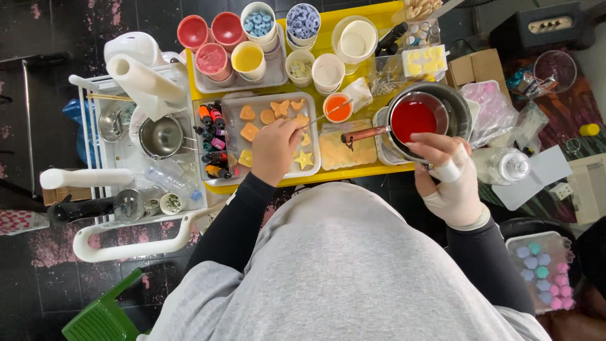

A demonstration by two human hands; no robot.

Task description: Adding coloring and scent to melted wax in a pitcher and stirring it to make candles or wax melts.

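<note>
My left hand (pixel 275 150) hovers over a white tray (pixel 312 169) of orange and yellow heart, star and flower shapes. It grips a thin metal stick (pixel 329 112) whose tip reaches a small cup of orange liquid (pixel 339 108). My right hand (pixel 449 187), in a white glove, rests against the near rim of a dark pot (pixel 459 107). Inside that pot sits a small saucepan of red liquid (pixel 413 119) with a copper-coloured handle (pixel 364 134) pointing left. Both stand on a yellow table (pixel 328 44).
Cups of red, pink, yellow, blue and white material (pixel 248 57) fill the table's far side. Small dye bottles (pixel 213 142) line the tray's left. A white cart (pixel 129 243) at left holds a paper roll and metal pots. A box of coloured pieces (pixel 544 271) sits lower right.
</note>
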